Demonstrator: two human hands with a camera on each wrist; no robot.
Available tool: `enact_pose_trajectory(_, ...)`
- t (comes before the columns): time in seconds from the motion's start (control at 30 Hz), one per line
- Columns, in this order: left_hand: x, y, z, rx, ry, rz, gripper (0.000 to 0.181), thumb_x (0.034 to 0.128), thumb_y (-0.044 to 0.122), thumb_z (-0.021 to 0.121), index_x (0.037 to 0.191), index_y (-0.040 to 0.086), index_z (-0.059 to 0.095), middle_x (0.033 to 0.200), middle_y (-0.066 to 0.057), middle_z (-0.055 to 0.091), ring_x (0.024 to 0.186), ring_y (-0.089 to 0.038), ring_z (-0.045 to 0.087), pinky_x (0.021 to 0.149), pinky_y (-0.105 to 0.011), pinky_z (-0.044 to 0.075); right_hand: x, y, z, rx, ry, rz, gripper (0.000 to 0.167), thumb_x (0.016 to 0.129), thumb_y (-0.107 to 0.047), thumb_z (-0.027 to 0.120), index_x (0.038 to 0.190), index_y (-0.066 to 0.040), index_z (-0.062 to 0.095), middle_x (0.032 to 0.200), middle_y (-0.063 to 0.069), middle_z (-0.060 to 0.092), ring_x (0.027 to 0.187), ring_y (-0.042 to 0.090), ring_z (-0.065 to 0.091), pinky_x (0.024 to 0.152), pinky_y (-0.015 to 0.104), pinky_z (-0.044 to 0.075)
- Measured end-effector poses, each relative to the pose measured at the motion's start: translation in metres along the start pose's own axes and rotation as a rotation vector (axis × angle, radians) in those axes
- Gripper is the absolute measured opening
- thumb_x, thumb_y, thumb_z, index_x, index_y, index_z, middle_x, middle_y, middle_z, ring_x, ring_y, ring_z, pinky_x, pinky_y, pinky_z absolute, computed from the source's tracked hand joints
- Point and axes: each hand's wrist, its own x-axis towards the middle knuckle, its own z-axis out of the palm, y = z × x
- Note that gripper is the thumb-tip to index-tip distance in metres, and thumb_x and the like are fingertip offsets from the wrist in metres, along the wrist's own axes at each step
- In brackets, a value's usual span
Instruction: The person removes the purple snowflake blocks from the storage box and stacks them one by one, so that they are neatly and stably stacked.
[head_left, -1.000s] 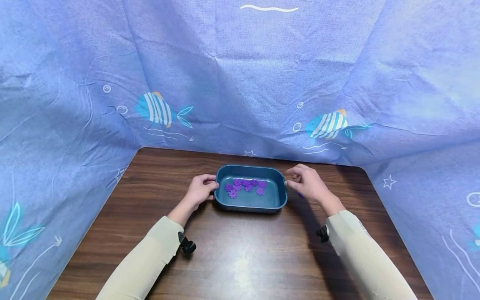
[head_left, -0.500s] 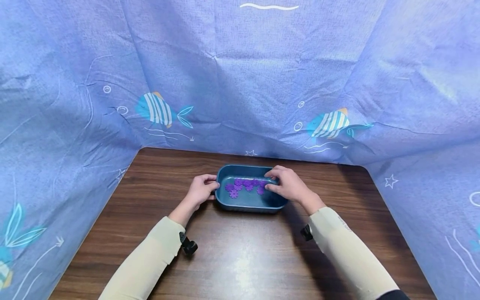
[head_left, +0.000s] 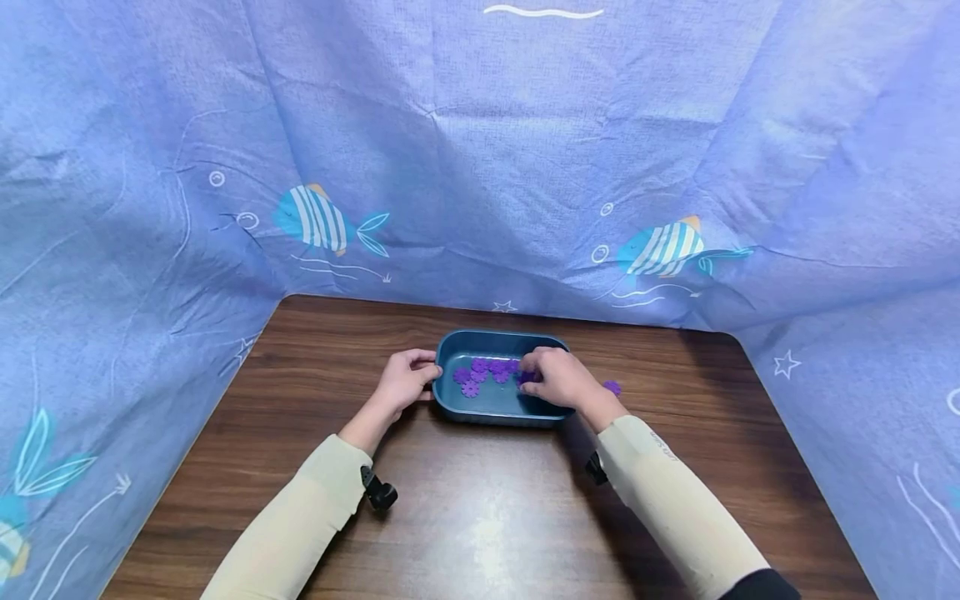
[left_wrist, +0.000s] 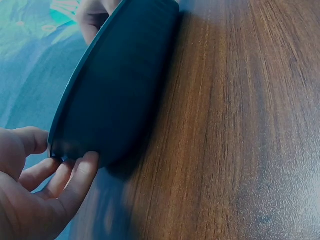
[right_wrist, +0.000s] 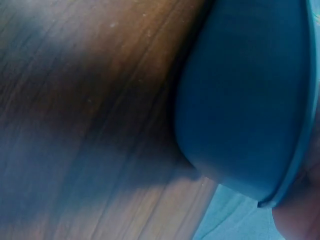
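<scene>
Head view: blue tray (head_left: 487, 416) near far edge of brown table (head_left: 450, 483), long axis along edge, purple pieces (head_left: 479, 376) inside. Left hand (head_left: 401, 382) grips left end; right hand (head_left: 561, 379) inside, grip unclear. Fish-print cloth (head_left: 480, 167) behind.

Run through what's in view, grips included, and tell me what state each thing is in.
Tray: upright, uncovered, resting on the table
Purple flowers: loose inside the tray, bunched together
Lone flower: outside the tray, on the table, partly hidden by the right wrist
Left grip: holding the tray's left end
Right grip: reaching into the tray, fingers bent; whether it holds a flower is unclear
Cloth: hanging, creased
</scene>
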Motion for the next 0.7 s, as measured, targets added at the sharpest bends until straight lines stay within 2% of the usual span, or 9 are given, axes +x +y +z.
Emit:
enact_pose_trajectory(0.27, 0.0006, 0.0001, 0.0000, -0.004, -0.003, -0.008, 0.040, 0.0960, 0.003, 0.065, 0.134, -0.007, 0.059, 0.125, -0.029, 0.066, 0.095, -0.024, 0.071, 0.071, -0.037, 0.066, 0.0032, -0.0028, 0.0068, -0.093, -0.062, 0.046, 0.029, 0.089, -0.025, 0.081, 0.116, -0.014, 0.077, 0.114, 0.005, 0.074, 0.108, 0.025, 0.067, 0.095, 0.047, 0.058)
enact_pose_trajectory(0.7, 0.0034, -0.0012, -0.0001, 0.010, 0.000, -0.011, 0.040, 0.0955, 0.003, 0.066, 0.134, -0.007, 0.060, 0.122, -0.027, 0.067, 0.091, -0.019, 0.071, 0.072, -0.039, 0.066, 0.0089, -0.0076, 0.0058, -0.102, -0.128, 0.086, 0.023, 0.089, -0.021, 0.082, 0.111, -0.015, 0.080, 0.114, 0.003, 0.076, 0.113, 0.025, 0.067, 0.100, 0.046, 0.057)
